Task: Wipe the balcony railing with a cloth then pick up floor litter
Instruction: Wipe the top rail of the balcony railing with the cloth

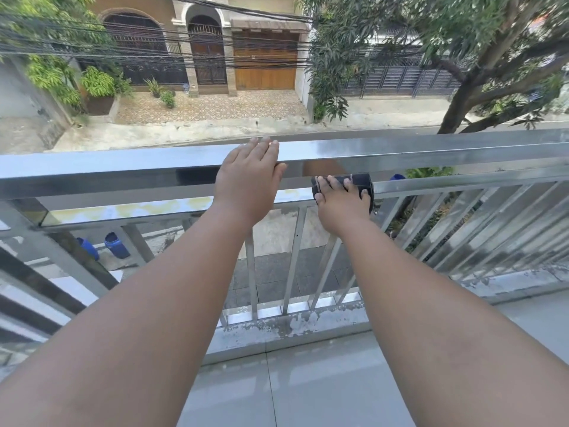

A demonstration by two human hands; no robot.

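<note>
Both arms are reaching straight out in front, bare from the elbows down, forearms running pretty much parallel with a gap between them. The left hand (pixel 250 177) is lying flat, palm down, fingers stretched out and held close together, thumb sticking out to the right side. The right hand (pixel 340 202) is sitting a bit lower and closer in (noticeably below the left one), palm down too, with its fingers (pixel 334 184) spread and curling over something dark it's pressing on, thumb tucked off to the left. Both wrists are looking fairly straight, maybe the right one bending down slightly. Neither hand is making a fist.
</note>
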